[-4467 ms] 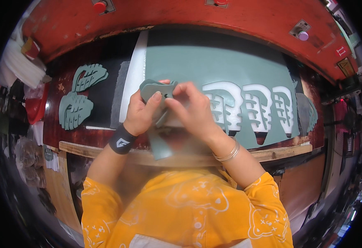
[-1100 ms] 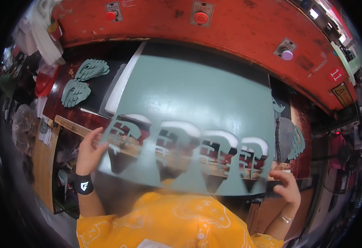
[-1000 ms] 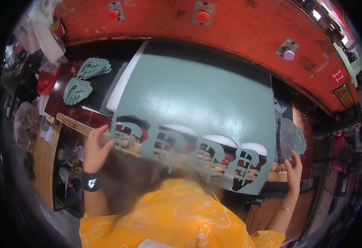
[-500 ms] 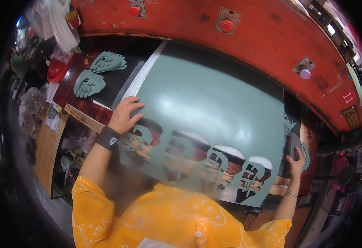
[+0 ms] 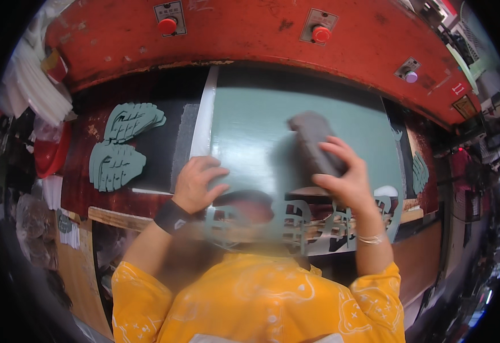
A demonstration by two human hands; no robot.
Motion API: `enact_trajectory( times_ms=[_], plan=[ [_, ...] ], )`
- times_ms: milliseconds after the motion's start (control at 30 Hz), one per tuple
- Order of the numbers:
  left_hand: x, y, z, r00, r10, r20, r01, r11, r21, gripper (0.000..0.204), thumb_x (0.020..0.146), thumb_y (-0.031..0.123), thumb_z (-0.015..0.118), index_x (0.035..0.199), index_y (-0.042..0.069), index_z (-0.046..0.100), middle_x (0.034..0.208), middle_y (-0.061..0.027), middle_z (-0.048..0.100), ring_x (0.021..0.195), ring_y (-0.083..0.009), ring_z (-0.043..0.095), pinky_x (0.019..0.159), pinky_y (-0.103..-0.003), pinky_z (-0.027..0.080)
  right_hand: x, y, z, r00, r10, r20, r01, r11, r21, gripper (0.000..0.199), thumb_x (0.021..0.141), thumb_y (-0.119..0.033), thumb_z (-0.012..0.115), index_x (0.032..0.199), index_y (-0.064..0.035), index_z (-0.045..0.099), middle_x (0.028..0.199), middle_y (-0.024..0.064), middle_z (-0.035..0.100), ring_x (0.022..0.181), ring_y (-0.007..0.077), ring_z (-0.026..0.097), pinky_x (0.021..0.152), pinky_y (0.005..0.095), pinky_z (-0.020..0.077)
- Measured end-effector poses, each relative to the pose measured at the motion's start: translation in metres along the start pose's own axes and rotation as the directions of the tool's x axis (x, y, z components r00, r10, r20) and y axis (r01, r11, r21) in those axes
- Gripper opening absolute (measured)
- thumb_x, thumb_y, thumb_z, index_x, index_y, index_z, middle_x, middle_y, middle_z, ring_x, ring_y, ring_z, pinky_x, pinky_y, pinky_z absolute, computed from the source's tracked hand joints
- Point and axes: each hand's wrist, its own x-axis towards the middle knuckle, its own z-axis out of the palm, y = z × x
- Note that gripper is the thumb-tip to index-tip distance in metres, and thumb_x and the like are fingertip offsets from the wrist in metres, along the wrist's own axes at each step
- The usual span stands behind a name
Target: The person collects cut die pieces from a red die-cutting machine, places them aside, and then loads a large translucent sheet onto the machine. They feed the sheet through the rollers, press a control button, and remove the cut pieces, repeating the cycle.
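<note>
Loosely spread, the left hand point(image 5: 200, 184) is at the left edge of the green sheet point(image 5: 244, 126), which lies across the middle of the counter point(image 5: 74, 191) and reaches past its front edge. Gripped in the right hand point(image 5: 346, 174), a blurred dark block point(image 5: 317, 143) tilts over the sheet; contact is unclear. Cutting looks partly done: a row of openings runs along the sheet's near edge, and two piles of cut pieces point(image 5: 117, 166) sit toward the counter's left edge. Most of the sheet's far part appears uncut.
</note>
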Motion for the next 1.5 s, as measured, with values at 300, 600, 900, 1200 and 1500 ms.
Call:
enact_trajectory(
  times_ms=[300, 600, 900, 1200, 1500],
  plan=[
    [-0.004, -0.008, 0.007, 0.993, -0.019, -0.114, 0.007, 0.995, -0.103, 0.03, 0.066, 0.021, 0.076, 0.089, 0.01, 0.06, 0.101, -0.0068, 0.06, 0.099, -0.0289, 0.056, 0.079, -0.039, 0.045, 0.058, -0.037, 0.154, 0.987, -0.117, -0.106, 0.052, 0.874, -0.483, 0.051, 0.061, -0.023, 0.073, 0.111, -0.0182, 0.067, 0.132, 0.0165, 0.048, 0.114, 0.0377, 0.047, 0.097, 0.0452, 0.0375],
    [-0.001, -0.007, 0.005, 0.992, -0.103, -0.079, 0.09, 0.985, -0.148, 0.035, 0.063, 0.018, 0.079, 0.083, 0.009, 0.051, 0.084, -0.0071, 0.053, 0.083, -0.0293, 0.052, 0.069, -0.04, 0.042, 0.06, -0.041, 0.2, 0.975, -0.081, -0.206, -0.055, 0.814, -0.578, 0.049, 0.062, -0.022, 0.071, 0.111, -0.0169, 0.065, 0.131, 0.017, 0.046, 0.11, 0.0385, 0.045, 0.093, 0.0471, 0.037],
    [0.002, -0.006, 0.004, 0.993, -0.093, -0.072, 0.083, 0.989, -0.124, 0.044, 0.059, 0.014, 0.081, 0.09, 0.006, 0.05, 0.09, -0.0111, 0.055, 0.087, -0.0323, 0.053, 0.077, -0.04, 0.043, 0.034, -0.02, 0.17, 0.981, -0.171, -0.088, 0.135, 0.938, -0.319, 0.063, 0.066, -0.031, 0.077, 0.124, -0.014, 0.055, 0.133, 0.0224, 0.04, 0.124, 0.0501, 0.032, 0.099, 0.0583, 0.0325],
    [0.006, -0.005, 0.009, 0.997, -0.07, -0.015, 0.069, 0.995, -0.076, 0.038, 0.056, 0.009, 0.08, 0.078, 0.005, 0.05, 0.097, -0.0136, 0.055, 0.094, -0.032, 0.053, 0.083, -0.039, 0.042, 0.044, -0.023, 0.179, 0.981, -0.167, -0.096, 0.117, 0.913, -0.39, 0.073, 0.066, -0.037, 0.077, 0.129, -0.0127, 0.05, 0.139, 0.0228, 0.034, 0.127, 0.0549, 0.024, 0.104, 0.0578, 0.0253],
    [0.005, 0.009, -0.002, 0.99, -0.121, 0.068, 0.123, 0.992, -0.031, 0.048, 0.054, 0.025, 0.085, 0.087, 0.007, 0.055, 0.111, -0.0127, 0.051, 0.113, -0.0347, 0.047, 0.094, -0.045, 0.034, 0.062, -0.021, 0.173, 0.992, -0.116, -0.045, 0.089, 0.914, -0.396, 0.058, 0.062, -0.034, 0.077, 0.116, -0.0173, 0.062, 0.135, 0.0172, 0.042, 0.123, 0.0487, 0.032, 0.102, 0.0546, 0.0305]
  ],
)
